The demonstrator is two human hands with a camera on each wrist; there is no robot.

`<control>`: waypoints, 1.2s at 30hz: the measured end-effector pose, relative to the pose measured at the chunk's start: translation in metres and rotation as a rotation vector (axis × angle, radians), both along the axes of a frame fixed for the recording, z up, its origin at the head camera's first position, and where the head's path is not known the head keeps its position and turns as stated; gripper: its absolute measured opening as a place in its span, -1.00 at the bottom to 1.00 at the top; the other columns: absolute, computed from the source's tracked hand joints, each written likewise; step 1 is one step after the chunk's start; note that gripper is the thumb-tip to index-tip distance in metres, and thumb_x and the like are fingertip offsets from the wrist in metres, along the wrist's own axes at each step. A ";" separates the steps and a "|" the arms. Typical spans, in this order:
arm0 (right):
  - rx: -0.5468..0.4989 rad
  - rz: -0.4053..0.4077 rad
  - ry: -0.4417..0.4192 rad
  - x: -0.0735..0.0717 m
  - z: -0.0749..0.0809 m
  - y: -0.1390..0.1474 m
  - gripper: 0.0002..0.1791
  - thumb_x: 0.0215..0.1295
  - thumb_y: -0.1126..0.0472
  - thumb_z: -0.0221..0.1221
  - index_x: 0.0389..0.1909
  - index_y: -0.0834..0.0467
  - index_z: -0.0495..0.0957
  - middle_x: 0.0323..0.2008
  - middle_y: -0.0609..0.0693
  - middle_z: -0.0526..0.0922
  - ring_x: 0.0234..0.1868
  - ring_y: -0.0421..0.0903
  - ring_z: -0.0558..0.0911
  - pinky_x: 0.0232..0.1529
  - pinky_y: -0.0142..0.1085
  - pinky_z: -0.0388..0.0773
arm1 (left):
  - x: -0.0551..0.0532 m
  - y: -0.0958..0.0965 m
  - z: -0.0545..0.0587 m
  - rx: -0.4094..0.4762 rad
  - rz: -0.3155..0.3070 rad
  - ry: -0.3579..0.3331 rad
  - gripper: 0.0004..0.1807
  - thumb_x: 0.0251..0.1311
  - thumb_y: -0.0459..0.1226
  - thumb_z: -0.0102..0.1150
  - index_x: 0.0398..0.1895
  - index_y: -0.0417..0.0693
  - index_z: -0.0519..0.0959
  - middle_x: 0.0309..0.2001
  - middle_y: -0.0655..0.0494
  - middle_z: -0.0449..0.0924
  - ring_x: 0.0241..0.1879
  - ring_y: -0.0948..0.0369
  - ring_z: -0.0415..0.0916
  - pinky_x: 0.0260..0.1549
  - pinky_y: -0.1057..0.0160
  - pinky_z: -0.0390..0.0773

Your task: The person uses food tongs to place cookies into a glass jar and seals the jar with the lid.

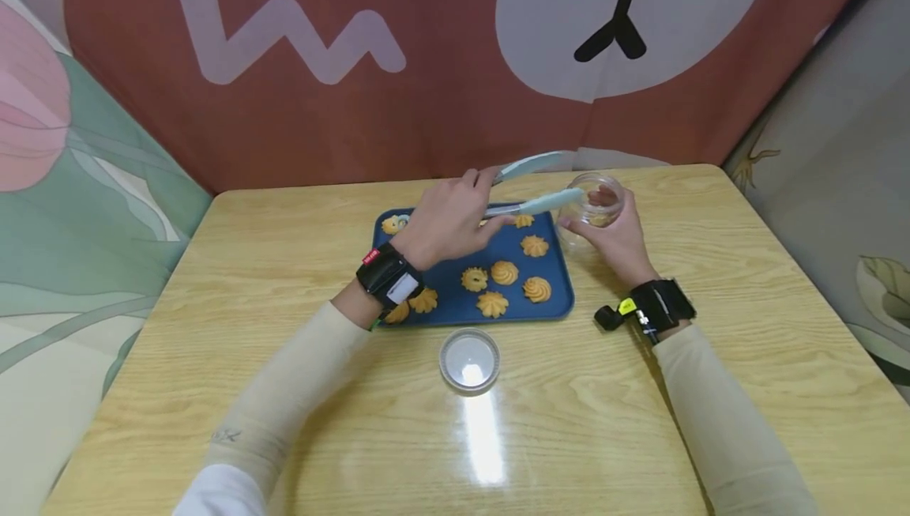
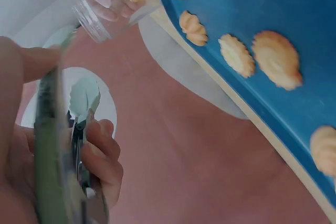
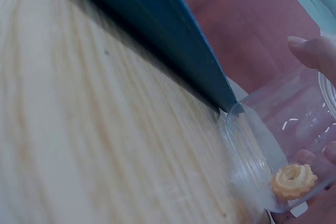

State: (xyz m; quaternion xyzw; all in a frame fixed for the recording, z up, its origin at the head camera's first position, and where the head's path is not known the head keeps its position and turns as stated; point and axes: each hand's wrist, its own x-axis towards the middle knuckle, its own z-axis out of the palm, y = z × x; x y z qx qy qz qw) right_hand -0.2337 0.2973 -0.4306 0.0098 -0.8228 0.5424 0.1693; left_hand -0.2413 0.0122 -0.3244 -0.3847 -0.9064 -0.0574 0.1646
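A pair of tongs (image 1: 546,202) with pale blue tips is gripped in my left hand (image 1: 448,220), its two arms spread apart. Those tips reach over to the mouth of a clear jar (image 1: 573,241), which my right hand (image 1: 620,239) holds by its side with thumb and fingers. Inside the jar lies a ridged, ring-like cookie (image 3: 294,181), seen through the wall in the right wrist view. The jar stands beside the right edge of a blue tray (image 1: 558,267). Several piped cookies (image 1: 492,304) are spread over the tray, some hidden under my left hand and forearm.
A round clear lid (image 1: 469,358) lies on the wooden table (image 1: 569,421) in front of the tray. Behind the table's far edge hangs a reddish-brown cloth (image 1: 441,121) with a printed bear face. Patterned fabric also borders both sides.
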 end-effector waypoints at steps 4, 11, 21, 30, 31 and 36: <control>-0.018 0.006 -0.005 0.000 0.000 0.001 -0.03 -0.06 -0.02 0.43 0.33 -0.08 0.05 0.15 0.07 0.34 0.12 -0.11 0.33 0.00 -0.16 0.27 | 0.006 -0.010 -0.002 0.016 0.036 -0.054 -0.16 0.25 0.29 -0.22 0.37 -0.14 0.10 -0.34 0.06 0.38 -0.70 0.26 0.32 -0.77 0.28 0.29; -0.026 0.009 -0.005 0.000 0.000 0.000 -0.02 -0.05 -0.01 0.43 0.34 0.00 0.06 0.17 0.09 0.33 0.14 -0.09 0.32 0.05 -0.09 0.28 | 0.020 -0.038 -0.006 0.035 0.087 -0.067 -0.16 0.17 0.34 -0.15 0.21 -0.16 0.35 -0.29 0.01 0.51 -0.64 0.25 0.34 -0.78 0.27 0.36; -0.031 0.011 -0.013 0.000 0.000 0.001 -0.02 -0.07 -0.03 0.43 0.33 -0.01 0.07 0.18 0.09 0.33 0.14 -0.09 0.32 0.05 -0.04 0.25 | 0.024 -0.076 -0.022 0.004 0.117 0.011 -0.22 0.17 0.26 -0.02 0.15 -0.22 0.46 -0.58 0.08 0.39 -0.72 0.24 0.28 -0.87 0.25 0.25; -0.027 0.017 -0.019 0.001 0.001 0.001 -0.04 -0.05 -0.04 0.42 0.32 -0.05 0.06 0.19 0.09 0.32 0.14 -0.10 0.31 0.03 -0.07 0.24 | 0.028 -0.091 -0.040 -0.036 0.149 -0.056 -0.30 0.12 0.24 0.08 0.05 -0.15 0.53 -0.73 0.12 0.30 -0.81 0.24 0.23 -0.91 0.24 0.19; -0.028 0.018 -0.019 0.002 0.001 0.001 -0.04 -0.05 -0.04 0.42 0.32 -0.04 0.06 0.19 0.09 0.32 0.14 -0.10 0.31 0.03 -0.07 0.25 | 0.028 -0.093 -0.042 -0.040 0.155 -0.060 -0.30 0.12 0.24 0.09 0.06 -0.15 0.53 -0.74 0.12 0.29 -0.83 0.23 0.23 -0.91 0.24 0.18; -0.031 0.015 -0.015 0.001 0.001 0.001 -0.04 -0.05 -0.03 0.42 0.32 -0.04 0.07 0.18 0.08 0.32 0.15 -0.10 0.31 0.03 -0.06 0.24 | 0.028 -0.099 -0.047 -0.060 0.172 -0.070 -0.30 0.13 0.25 0.06 0.07 -0.13 0.52 -0.75 0.12 0.28 -0.84 0.24 0.23 -0.90 0.25 0.18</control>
